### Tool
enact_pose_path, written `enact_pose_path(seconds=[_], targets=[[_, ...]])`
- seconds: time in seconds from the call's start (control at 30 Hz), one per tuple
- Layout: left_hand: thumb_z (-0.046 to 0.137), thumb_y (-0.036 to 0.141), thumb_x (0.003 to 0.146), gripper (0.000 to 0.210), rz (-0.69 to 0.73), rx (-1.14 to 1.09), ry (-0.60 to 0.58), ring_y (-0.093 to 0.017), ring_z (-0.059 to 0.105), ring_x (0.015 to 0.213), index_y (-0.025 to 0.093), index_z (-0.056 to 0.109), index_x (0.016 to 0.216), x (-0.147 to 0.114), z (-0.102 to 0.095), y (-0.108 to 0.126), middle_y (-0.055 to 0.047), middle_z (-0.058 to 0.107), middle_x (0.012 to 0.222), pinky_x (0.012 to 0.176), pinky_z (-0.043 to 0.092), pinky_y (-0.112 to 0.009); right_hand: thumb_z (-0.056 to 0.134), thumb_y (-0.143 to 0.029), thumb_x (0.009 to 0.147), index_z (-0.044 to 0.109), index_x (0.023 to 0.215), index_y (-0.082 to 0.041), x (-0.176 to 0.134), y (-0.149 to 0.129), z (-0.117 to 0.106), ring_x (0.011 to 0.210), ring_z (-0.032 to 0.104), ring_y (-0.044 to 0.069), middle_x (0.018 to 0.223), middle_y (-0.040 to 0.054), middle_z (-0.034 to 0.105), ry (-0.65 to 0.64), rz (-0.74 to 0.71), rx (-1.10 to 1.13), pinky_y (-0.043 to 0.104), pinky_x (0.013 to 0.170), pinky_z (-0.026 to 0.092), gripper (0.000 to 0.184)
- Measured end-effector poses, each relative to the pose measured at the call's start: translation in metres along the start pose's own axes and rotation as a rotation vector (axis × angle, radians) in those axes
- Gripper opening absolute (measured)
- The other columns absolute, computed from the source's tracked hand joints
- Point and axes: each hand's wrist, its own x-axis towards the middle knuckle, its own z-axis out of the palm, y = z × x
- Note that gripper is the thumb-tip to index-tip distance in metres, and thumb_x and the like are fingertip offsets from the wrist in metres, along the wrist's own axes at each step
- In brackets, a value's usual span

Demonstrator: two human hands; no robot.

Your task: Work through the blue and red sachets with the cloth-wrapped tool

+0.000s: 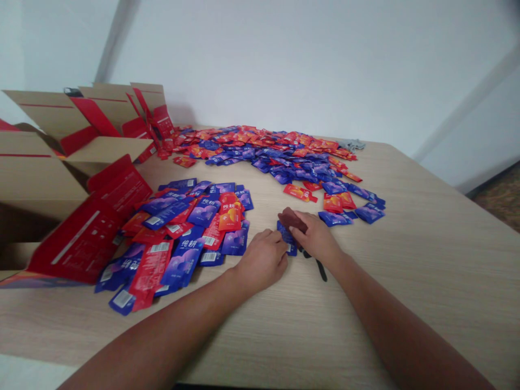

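A blue sachet [286, 236] lies on the table between my two hands, partly covered by them. My left hand [264, 259] has its fingers curled closed at the sachet's left edge and seems to grip it. My right hand [320, 236] is closed around a folded brown-red cloth [291, 219], held over the sachet's top. Under the right wrist a black strap-like thing [321, 270] sticks out; its other end is hidden. Left of my hands spreads a pile of blue and red sachets [190, 244], several with barcode labels facing up.
Open cardboard boxes with red flaps [93, 227] stand along the left side. A long heap of red and blue sachets [280, 151] runs along the back by the wall, with some loose sachets [369, 212] at its right. A grey crumpled item [352, 144] lies at the far edge.
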Motion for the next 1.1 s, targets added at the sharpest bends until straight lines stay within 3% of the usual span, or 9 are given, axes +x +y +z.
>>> enact_pose_path(seconds=[0.4,0.83,1.1], targets=[[0.062,0.019,0.095,0.01,0.0,0.002,0.001,-0.026,0.061,0.104,0.019,0.072,0.095,-0.001,0.0,0.0,-0.009,0.068,0.105,0.096,0.052,-0.042,0.064,-0.03,0.095,0.067,0.144,-0.017,0.0,0.001,-0.001,0.124,0.069,0.035,0.136,0.0166,0.074,0.003,-0.004,-0.012,0.054,0.112,0.053,0.051],[0.059,0.022,0.098,0.015,0.003,0.009,-0.004,-0.027,0.062,0.105,0.019,0.074,0.097,0.0,-0.001,0.001,-0.01,0.068,0.105,0.098,0.052,-0.043,0.066,-0.023,0.092,0.065,0.148,-0.024,-0.001,-0.01,-0.009,0.128,0.068,0.031,0.14,0.011,0.073,-0.096,-0.144,0.122,0.05,0.113,0.053,0.056],[0.061,0.021,0.097,0.014,0.01,0.006,0.0,-0.027,0.061,0.104,0.019,0.075,0.098,0.0,-0.001,0.0,-0.01,0.068,0.104,0.097,0.053,-0.044,0.065,-0.022,0.094,0.064,0.148,-0.026,0.0,-0.013,-0.009,0.129,0.068,0.031,0.141,0.0101,0.073,-0.092,-0.114,0.125,0.053,0.114,0.053,0.054]])
